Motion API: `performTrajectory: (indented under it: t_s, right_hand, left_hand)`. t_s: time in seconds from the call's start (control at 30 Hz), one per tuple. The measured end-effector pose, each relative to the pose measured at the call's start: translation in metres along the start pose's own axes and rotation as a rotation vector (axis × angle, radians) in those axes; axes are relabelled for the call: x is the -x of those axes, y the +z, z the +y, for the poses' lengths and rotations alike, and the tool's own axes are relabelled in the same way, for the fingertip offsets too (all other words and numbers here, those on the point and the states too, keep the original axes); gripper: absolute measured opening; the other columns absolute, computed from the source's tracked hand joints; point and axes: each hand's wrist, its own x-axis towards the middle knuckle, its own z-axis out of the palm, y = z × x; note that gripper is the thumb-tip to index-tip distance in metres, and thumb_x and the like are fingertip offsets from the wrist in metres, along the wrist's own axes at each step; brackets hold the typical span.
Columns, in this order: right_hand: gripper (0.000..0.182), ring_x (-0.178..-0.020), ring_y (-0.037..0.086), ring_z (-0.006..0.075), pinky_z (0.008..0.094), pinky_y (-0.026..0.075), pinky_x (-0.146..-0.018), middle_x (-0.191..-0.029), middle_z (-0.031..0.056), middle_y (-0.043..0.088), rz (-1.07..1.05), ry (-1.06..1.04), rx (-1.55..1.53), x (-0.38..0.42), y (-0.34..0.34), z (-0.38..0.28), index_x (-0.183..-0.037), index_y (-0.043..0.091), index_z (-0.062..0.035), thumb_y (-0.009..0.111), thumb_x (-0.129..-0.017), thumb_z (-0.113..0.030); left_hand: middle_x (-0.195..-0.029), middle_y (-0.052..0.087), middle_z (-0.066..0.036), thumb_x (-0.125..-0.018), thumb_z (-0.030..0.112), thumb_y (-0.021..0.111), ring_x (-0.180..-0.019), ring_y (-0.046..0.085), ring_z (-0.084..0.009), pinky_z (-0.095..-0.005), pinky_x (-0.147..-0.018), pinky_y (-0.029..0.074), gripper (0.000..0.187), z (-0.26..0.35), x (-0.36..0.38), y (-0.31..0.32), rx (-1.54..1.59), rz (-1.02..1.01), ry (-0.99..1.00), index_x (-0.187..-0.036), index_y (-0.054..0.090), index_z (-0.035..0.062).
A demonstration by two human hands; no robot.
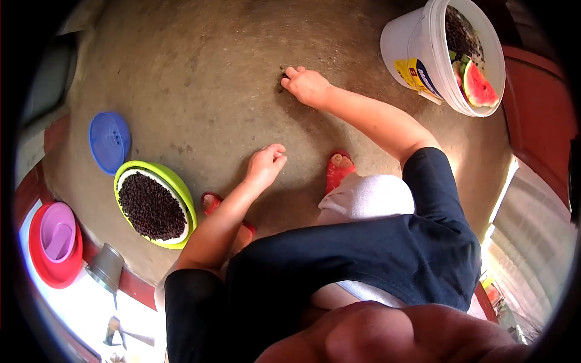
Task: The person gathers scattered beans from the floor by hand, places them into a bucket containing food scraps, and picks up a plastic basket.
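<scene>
Low over the bare floor [200, 78], my right hand [307, 86] reaches forward with its fingers curled down. Its fingertips are at a few small dark bits [282, 77] on the ground. My left hand [265, 166] hangs nearer to my feet, fingers bent in towards the thumb; whatever may be inside it is hidden. To its left stands a lime-green basin [189, 202] with a white dish [124, 175] in it, heaped with dark beans [151, 206].
A blue plastic bowl [109, 142] lies tipped beyond the basin. At the upper right a white bucket [411, 51] holds dark scraps and a watermelon piece [478, 85]. Red and pink basins [57, 233] and a metal pot [106, 268] sit at lower left. Red sandals [336, 172] are on my feet.
</scene>
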Motion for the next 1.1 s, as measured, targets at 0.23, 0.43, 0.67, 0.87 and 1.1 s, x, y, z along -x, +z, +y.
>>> performTrajectory:
  t_s: [0.23, 0.43, 0.67, 0.87, 1.1]
  right_hand:
    - [0.025, -0.094, 0.059, 0.0328, 0.0403, 0.051, -0.078, -0.107, 0.0157, 0.054, -0.038, 0.113, -0.149, -0.003, -0.009, 0.014, -0.101, 0.062, -0.0063, 0.052, -0.078, -0.007]
    - [0.024, -0.098, 0.057, 0.0333, 0.0397, 0.050, -0.081, -0.107, 0.0150, 0.054, 0.044, 0.055, -0.017, 0.003, 0.002, 0.004, -0.101, 0.061, -0.0062, 0.052, -0.079, -0.007]
    - [0.014, -0.080, 0.056, 0.0246, 0.0340, 0.048, -0.069, -0.084, 0.0115, 0.055, 0.435, 0.162, -0.407, 0.030, -0.024, 0.032, -0.080, 0.057, -0.0060, 0.054, -0.070, 0.003]
    - [0.021, -0.070, 0.057, 0.0163, 0.0267, 0.048, -0.062, -0.082, 0.0048, 0.058, 1.197, 0.073, -0.095, 0.149, -0.204, 0.039, -0.085, 0.061, -0.0073, 0.061, -0.070, 0.007]
    - [0.024, -0.081, 0.064, 0.0227, 0.0317, 0.051, -0.073, -0.100, 0.0092, 0.064, 0.802, 0.570, 0.114, 0.191, -0.236, 0.047, -0.106, 0.061, -0.0090, 0.062, -0.082, -0.010]
  left_hand:
    - [-0.082, 0.062, -0.003, -0.083, 0.012, 0.063, -0.071, 0.057, -0.0099, -0.0263, -0.064, 0.047, 0.024, -0.001, -0.001, 0.001, -0.064, 0.016, 0.042, -0.105, 0.060, 0.0038]
    - [-0.084, 0.062, -0.007, -0.083, 0.016, 0.062, -0.073, 0.059, -0.0163, -0.0301, -0.067, 0.048, 0.024, 0.009, 0.003, 0.004, -0.105, -0.033, 0.030, -0.104, 0.060, 0.0043]
    - [-0.086, 0.063, -0.007, -0.083, 0.015, 0.062, -0.075, 0.059, -0.0147, -0.0290, -0.068, 0.049, 0.025, 0.020, 0.006, 0.001, -0.181, -0.020, 0.093, -0.104, 0.060, 0.0036]
    - [-0.090, 0.063, -0.008, -0.082, 0.018, 0.062, -0.080, 0.061, -0.0176, -0.0317, -0.073, 0.049, 0.027, 0.018, -0.005, -0.001, -0.230, -0.045, 0.085, -0.105, 0.060, 0.0032]
    - [-0.093, 0.064, -0.010, -0.083, 0.021, 0.061, -0.087, 0.062, -0.0265, -0.0372, -0.076, 0.049, 0.025, 0.024, -0.006, -0.006, -0.175, -0.056, 0.097, -0.102, 0.060, 0.0052]
